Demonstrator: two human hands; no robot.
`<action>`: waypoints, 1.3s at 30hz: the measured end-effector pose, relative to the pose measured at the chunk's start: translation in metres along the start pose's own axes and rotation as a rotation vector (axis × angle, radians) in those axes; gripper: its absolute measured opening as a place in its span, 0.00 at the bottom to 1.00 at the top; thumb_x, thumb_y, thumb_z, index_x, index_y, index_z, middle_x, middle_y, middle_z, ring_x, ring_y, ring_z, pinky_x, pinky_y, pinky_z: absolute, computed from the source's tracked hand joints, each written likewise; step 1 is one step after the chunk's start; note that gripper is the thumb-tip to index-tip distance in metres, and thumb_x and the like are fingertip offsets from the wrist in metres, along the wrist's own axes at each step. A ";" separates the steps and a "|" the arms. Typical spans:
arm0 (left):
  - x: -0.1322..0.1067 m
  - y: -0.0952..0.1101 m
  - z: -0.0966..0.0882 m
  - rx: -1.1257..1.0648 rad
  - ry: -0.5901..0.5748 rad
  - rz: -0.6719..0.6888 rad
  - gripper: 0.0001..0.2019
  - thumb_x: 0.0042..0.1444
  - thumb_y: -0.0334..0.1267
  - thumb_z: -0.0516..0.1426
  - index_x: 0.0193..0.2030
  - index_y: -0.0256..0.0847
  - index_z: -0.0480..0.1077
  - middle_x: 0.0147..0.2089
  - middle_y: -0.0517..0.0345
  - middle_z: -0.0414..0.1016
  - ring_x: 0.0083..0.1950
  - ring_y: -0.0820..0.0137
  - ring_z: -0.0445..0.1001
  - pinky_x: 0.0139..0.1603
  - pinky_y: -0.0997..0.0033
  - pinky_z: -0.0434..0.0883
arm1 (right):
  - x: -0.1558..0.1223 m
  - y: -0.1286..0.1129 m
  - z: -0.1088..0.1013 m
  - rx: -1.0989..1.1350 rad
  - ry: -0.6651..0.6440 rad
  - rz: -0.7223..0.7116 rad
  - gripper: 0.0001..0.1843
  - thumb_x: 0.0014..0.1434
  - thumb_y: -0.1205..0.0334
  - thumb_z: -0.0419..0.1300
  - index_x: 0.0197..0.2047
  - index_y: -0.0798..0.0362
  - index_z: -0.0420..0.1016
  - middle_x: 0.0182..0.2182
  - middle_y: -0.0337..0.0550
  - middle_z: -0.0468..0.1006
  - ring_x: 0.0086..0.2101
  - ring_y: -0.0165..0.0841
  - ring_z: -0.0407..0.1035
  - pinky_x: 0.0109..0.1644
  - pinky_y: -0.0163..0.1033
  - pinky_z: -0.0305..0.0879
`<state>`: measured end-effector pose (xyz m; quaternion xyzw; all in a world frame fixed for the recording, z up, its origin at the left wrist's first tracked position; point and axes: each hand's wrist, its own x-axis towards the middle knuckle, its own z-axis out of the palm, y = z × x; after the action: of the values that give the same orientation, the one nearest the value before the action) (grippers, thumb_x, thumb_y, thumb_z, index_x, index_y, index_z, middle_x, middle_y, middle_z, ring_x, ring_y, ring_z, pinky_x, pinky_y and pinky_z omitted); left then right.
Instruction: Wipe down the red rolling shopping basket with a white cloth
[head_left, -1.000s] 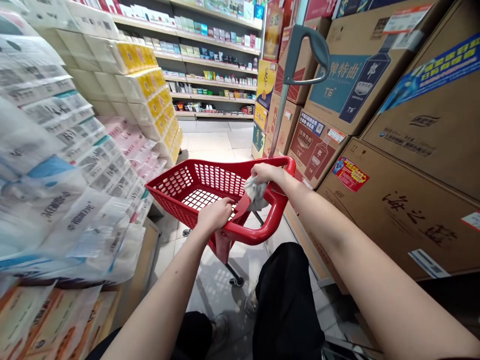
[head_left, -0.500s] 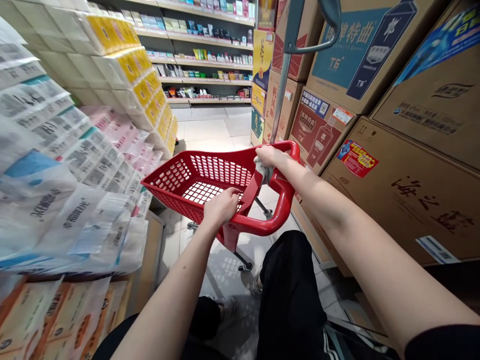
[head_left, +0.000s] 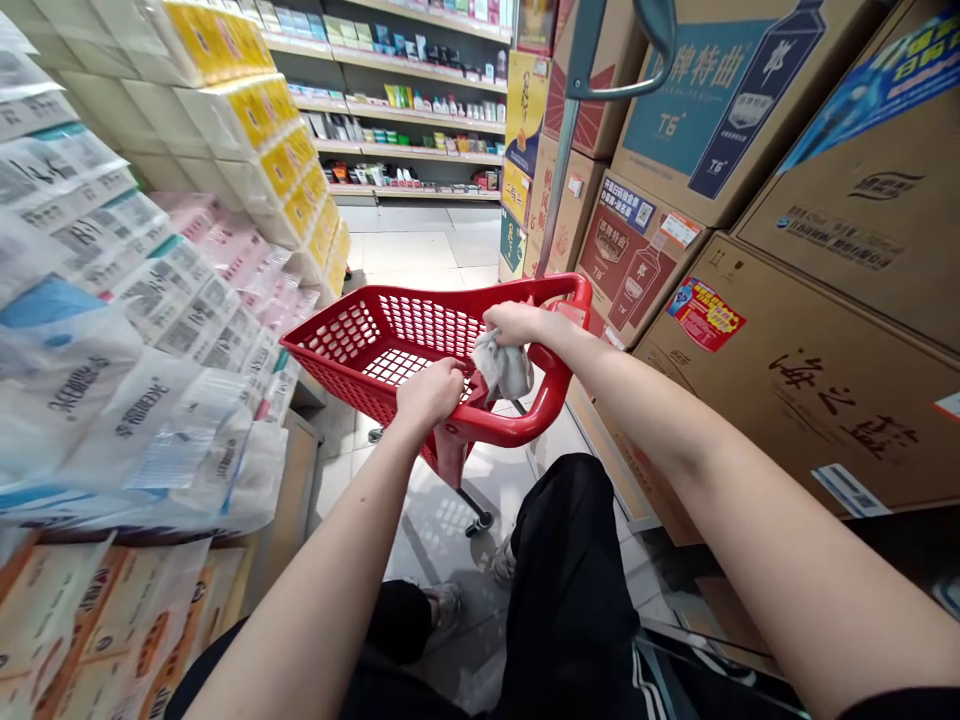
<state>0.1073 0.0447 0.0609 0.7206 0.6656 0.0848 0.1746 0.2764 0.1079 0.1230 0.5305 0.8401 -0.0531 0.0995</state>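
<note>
A red plastic shopping cart (head_left: pixel 337 385) with a lattice basket stands in front of me, its looped handle turned toward me. My left hand (head_left: pixel 430 392) is closed on the cart's rim at the near left of the handle. In my right hand (head_left: pixel 515 325) is a crumpled grey-white cloth (head_left: pixel 504 368), which hangs over the inner part of the handle, beside the basket's near edge. The fingers of the right hand curl over the cloth's top; their tips are partly hidden. Nothing is visible inside the basket.
Stacked tissue packs (head_left: pixel 277 150) and bagged paper goods (head_left: pixel 142 400) rise close on the left. Cardboard cartons (head_left: pixel 810 370) line the right side. A metal pole with a grey-blue handle (head_left: pixel 581 75) leans near them. Stocked shelves (head_left: pixel 420 150) stand beyond the tiled floor (head_left: pixel 405 245).
My right hand has moved left and slightly down with the cloth, away from the handle's far corner. More of the cloth now shows. My left hand stays on the cart.
</note>
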 end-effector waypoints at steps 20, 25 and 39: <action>0.005 0.001 0.007 -0.081 0.104 -0.091 0.23 0.58 0.38 0.40 0.58 0.43 0.62 0.51 0.47 0.75 0.54 0.54 0.71 0.50 0.55 0.65 | -0.007 -0.031 0.017 -0.092 0.226 0.133 0.15 0.59 0.77 0.50 0.47 0.64 0.72 0.44 0.62 0.74 0.44 0.41 0.73 0.43 0.37 0.69; 0.007 -0.005 0.008 -0.097 0.140 -0.092 0.23 0.59 0.40 0.39 0.58 0.45 0.62 0.52 0.48 0.74 0.54 0.54 0.71 0.50 0.55 0.66 | -0.030 -0.058 0.025 -0.077 0.237 -0.046 0.13 0.62 0.70 0.49 0.46 0.61 0.72 0.42 0.58 0.74 0.41 0.39 0.73 0.43 0.38 0.69; -0.001 0.000 0.006 -0.090 0.121 -0.100 0.22 0.59 0.39 0.39 0.57 0.45 0.62 0.53 0.47 0.74 0.54 0.54 0.71 0.50 0.54 0.65 | -0.020 -0.051 0.027 -0.083 0.252 -0.004 0.12 0.61 0.68 0.51 0.44 0.60 0.73 0.41 0.55 0.74 0.39 0.37 0.73 0.40 0.35 0.67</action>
<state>0.1097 0.0432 0.0557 0.6714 0.7057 0.1491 0.1705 0.2424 0.0629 0.1006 0.5267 0.8485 0.0488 0.0150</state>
